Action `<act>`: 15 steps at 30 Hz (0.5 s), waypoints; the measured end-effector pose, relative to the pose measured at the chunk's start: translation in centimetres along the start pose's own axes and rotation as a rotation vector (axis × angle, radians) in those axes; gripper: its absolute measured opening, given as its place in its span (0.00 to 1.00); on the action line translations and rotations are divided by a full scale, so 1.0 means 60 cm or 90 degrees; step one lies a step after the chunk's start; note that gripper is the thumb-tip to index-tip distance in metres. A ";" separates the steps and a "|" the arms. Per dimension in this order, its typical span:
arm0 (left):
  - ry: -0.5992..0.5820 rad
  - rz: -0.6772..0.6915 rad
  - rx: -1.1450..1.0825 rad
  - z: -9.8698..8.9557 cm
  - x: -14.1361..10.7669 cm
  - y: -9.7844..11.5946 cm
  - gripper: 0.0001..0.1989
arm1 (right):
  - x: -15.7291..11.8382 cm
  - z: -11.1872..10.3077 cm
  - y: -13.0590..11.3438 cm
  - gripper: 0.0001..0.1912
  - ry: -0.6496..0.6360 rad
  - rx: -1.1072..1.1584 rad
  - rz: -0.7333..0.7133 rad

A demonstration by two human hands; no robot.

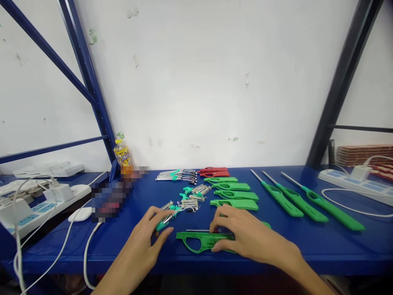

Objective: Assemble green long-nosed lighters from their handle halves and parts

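Head: grn casing crosswise, nose-L

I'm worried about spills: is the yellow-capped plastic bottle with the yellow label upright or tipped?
Upright: the yellow-capped plastic bottle stands with its yellow cap uppermost; its lower part is partly pixelated.

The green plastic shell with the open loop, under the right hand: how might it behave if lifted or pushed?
The green plastic shell looks thin, so probably light for its size. Its crisp, moulded outline suggests stiffness. Being flattish, it would likelier slide than roll.
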State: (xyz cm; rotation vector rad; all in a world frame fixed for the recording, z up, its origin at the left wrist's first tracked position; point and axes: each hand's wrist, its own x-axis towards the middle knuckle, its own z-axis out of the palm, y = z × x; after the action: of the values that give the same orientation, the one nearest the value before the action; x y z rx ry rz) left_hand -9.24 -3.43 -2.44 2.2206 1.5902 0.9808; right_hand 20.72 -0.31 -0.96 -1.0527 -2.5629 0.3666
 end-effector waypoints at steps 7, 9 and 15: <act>-0.021 0.022 -0.022 0.018 -0.010 -0.020 0.17 | -0.001 -0.001 0.016 0.10 0.017 -0.037 -0.004; -0.019 0.006 -0.021 0.023 -0.014 -0.026 0.16 | -0.001 0.002 0.023 0.10 0.015 -0.056 -0.009; -0.030 -0.011 -0.049 0.026 -0.010 -0.025 0.11 | 0.008 0.010 0.031 0.03 0.026 -0.066 -0.004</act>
State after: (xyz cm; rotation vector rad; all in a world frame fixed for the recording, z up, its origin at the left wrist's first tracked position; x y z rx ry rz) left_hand -9.47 -3.08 -4.67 2.1595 1.5224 0.9618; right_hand 21.36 1.26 -2.06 -1.0763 -2.5723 0.2105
